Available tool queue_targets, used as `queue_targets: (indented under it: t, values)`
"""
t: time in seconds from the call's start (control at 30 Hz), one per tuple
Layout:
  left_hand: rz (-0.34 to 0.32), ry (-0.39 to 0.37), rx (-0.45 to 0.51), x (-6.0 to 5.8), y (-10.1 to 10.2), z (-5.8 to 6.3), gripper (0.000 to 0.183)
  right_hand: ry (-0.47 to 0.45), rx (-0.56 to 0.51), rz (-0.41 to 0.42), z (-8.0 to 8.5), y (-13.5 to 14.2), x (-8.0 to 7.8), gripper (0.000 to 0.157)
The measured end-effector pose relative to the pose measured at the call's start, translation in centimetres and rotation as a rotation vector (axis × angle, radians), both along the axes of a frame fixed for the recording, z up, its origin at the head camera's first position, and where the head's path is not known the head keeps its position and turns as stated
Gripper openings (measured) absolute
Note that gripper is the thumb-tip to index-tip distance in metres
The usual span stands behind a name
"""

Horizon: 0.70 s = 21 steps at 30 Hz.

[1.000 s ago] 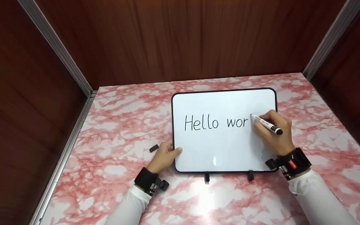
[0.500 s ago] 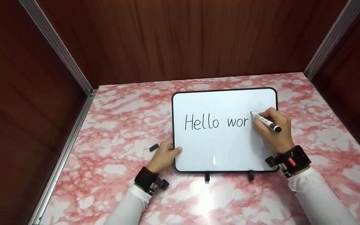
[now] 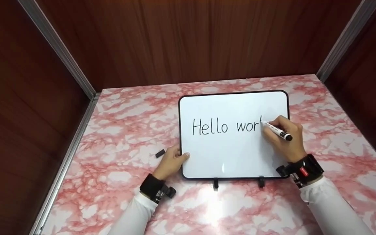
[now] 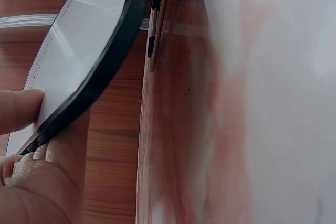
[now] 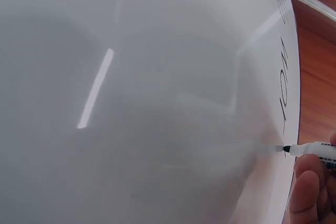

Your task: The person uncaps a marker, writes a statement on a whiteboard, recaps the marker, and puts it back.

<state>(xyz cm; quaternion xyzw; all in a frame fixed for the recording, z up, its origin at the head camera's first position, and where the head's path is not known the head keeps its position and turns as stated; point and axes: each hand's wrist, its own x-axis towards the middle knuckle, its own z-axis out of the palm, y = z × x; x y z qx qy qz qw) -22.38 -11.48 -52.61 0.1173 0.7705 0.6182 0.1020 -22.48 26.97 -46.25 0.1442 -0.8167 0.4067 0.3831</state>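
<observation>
A whiteboard [image 3: 224, 153] with a black frame stands tilted on small black feet, bearing the handwritten black letters "Hello wor" and a short stroke after them. My right hand [image 3: 286, 137] pinches a white marker [image 3: 276, 130] with a black end. In the right wrist view the dark tip of the marker [image 5: 310, 149] meets the board just past the letters. At the board's lower left edge my left hand [image 3: 171, 161] grips the frame, thumb on the white face. The left wrist view shows its thumb [image 4: 21, 109] in front and the other fingers behind the board.
A small black marker cap [image 3: 160, 153] lies on the table left of my left hand. The red-and-white marbled table [image 3: 126, 130] is bounded by dark wood panels [image 3: 188, 42] at the back and sides. Black camera straps [image 3: 307, 169] wrap both wrists.
The marker tip has moved down a little, leaving a short vertical stroke after the "r". The left hand keeps its hold on the board's edge.
</observation>
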Motion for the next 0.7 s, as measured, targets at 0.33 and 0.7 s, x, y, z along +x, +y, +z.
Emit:
queue_targets:
  t: [0.33, 0.7]
  values:
    - [0.002, -0.028, 0.01, -0.1, 0.1, 0.0, 0.03, 0.018, 0.017, 0.007, -0.7, 0.0, 0.5, 0.017]
    - [-0.017, 0.024, 0.02, 0.0, 0.0, 0.1, 0.034, 0.011, 0.025, 0.013, -1.2, 0.0, 1.0, 0.021]
